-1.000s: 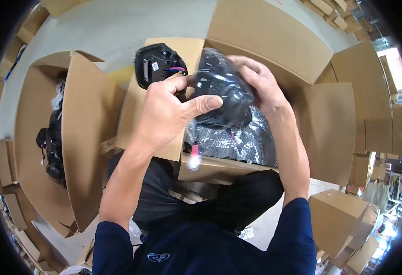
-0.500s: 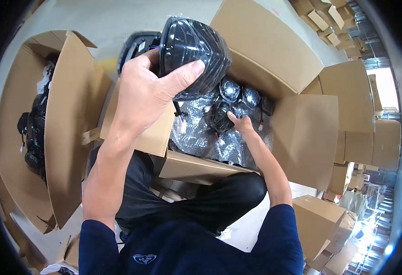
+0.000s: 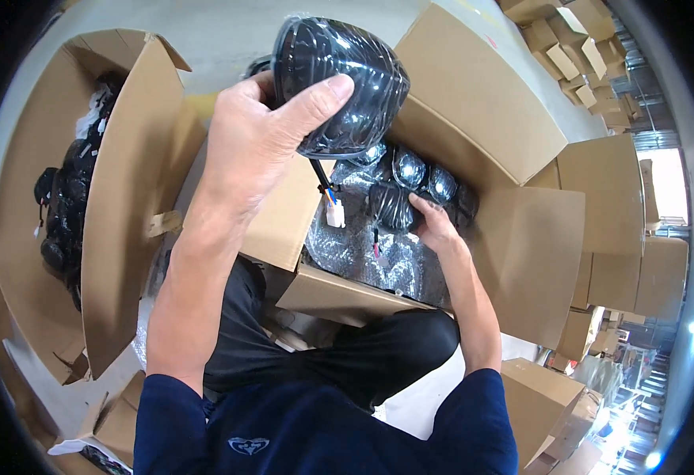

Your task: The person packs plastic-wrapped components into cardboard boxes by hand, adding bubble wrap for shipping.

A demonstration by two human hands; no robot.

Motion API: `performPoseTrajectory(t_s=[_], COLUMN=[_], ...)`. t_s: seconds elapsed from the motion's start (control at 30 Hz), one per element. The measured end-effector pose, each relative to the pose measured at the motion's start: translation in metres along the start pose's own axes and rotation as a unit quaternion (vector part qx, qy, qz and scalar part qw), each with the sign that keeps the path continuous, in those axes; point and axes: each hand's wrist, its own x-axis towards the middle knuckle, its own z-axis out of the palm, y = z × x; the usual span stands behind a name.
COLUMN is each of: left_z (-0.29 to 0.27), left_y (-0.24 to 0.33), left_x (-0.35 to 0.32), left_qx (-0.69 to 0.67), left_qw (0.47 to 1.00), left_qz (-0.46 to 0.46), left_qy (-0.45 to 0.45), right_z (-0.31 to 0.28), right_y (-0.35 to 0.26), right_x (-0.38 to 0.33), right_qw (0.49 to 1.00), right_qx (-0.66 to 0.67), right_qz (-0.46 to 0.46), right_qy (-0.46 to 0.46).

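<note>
My left hand [image 3: 260, 138] is closed around a black, film-wrapped headlight-like unit [image 3: 363, 91], raised above the open carton [image 3: 347, 294]. Its thumb presses the glossy shell, and the fingers are mostly hidden behind. From the unit's underside hangs a short wire lead with a white connector [image 3: 335, 214]. Inside the carton, my right hand [image 3: 437, 228] grips a smaller wrapped black lamp [image 3: 392, 207] from its right side. This lamp also trails a wire with a plug. Shiny wrapped lamps [image 3: 409, 170] sit just beyond it, and bubble wrap [image 3: 347, 245] lines the carton.
To my left stands another open carton [image 3: 129, 198] containing several black wrapped parts [image 3: 70, 190]. The near carton's flaps [image 3: 482, 87] stand spread outward. More cardboard boxes [image 3: 541, 396] are stacked on the right. Behind the raised unit, another dark part [image 3: 258, 66] is partly hidden.
My left hand has moved slightly up, tilting the large unit. My right hand has shifted right with the smaller lamp, which is turned. The view has shifted a little.
</note>
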Motion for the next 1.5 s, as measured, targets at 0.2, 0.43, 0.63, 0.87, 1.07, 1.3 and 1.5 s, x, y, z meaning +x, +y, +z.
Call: performPoseTrajectory(t_s=[0.2, 0.43, 0.63, 0.87, 1.07, 1.3, 1.5], left_z=[0.007, 0.008, -0.015, -0.007, 0.025, 0.024, 0.024], left_y=[0.005, -0.004, -0.030, -0.060, -0.057, -0.038, -0.041], left_x=[0.003, 0.006, 0.011, 0.003, -0.015, -0.004, 0.015], left_qx=[-0.017, -0.231, -0.472, -0.518, -0.257, -0.246, -0.287], left_qw=[0.999, 0.971, 0.854, 0.798, 0.938, 0.931, 0.938], left_qz=[-0.021, -0.063, -0.094, -0.149, -0.158, -0.155, -0.125], left_qy=[0.026, -0.009, -0.199, -0.268, -0.172, -0.220, -0.149], right_z=[0.043, 0.065, 0.126, 0.193, 0.136, -0.004, -0.057], right_y=[0.041, 0.046, -0.017, -0.063, -0.104, -0.071, 0.057], right_x=[0.057, 0.045, -0.018, -0.084, -0.100, -0.049, 0.019], right_qw=[0.998, 0.710, 0.944, 0.899, 0.928, 0.986, 0.970], right_qx=[-0.050, -0.666, -0.096, 0.155, 0.185, 0.107, -0.210], right_qz=[-0.014, -0.149, -0.113, -0.151, -0.264, -0.127, -0.071], right_qy=[-0.026, 0.173, -0.295, -0.380, -0.183, -0.028, 0.097])
